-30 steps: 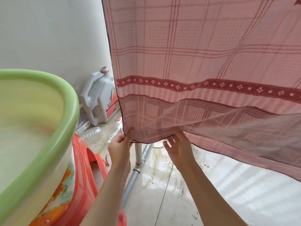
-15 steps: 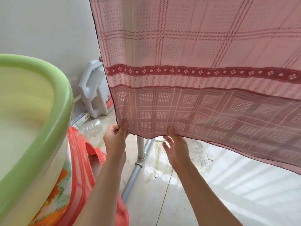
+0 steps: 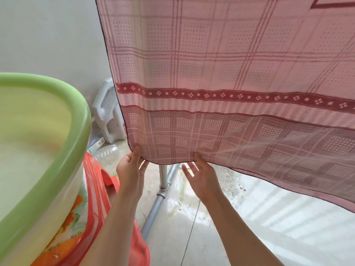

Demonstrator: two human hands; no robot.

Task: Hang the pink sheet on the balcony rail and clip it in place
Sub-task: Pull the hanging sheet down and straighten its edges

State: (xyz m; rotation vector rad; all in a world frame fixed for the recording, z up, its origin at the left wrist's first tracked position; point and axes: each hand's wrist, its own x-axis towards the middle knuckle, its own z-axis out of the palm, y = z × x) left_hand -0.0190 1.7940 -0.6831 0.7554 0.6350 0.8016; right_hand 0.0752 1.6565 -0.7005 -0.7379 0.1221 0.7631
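Note:
The pink sheet, checked with a dark red patterned band, hangs down from above the frame, so the rail and any clips are out of view. My left hand pinches its lower left corner, thumb on the front. My right hand is a short way to the right under the bottom hem. Its thumb tip touches the hem and its fingers are spread just below the cloth.
A large green basin rests on a red plastic stool close at my left. A white jug stands by the wall behind the sheet. A metal pipe frame stands on the wet tiled floor under the hem.
The folded-up lower part of the sheet has dropped and hangs flatter. My right hand's fingers have come out from behind the hem and spread; my left hand keeps the corner.

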